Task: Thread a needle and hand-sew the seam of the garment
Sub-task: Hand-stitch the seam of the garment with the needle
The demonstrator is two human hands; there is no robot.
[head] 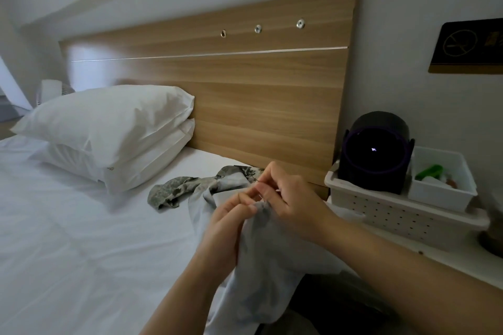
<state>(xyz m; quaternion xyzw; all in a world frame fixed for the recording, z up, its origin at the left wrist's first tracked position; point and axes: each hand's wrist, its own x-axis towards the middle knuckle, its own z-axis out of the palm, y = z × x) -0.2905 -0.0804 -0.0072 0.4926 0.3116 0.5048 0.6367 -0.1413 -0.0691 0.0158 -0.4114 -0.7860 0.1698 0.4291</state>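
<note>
A pale grey-blue garment [261, 261] with a leaf-print part [179, 187] lies over the bed and my lap. My left hand [226, 223] grips a raised fold of the cloth near its seam. My right hand [288, 196] is just above and to the right, its thumb and forefinger pinching a thin needle [258, 179] at the cloth's edge. The thread is too fine to make out.
Two white pillows [114, 133] are stacked at the left against a wooden headboard [245, 90]. At the right, a white perforated basket [394, 212] holds a dark round device [377, 152] and a small white tray [441, 185] with green items. White bedsheet [68, 239] spreads to the left.
</note>
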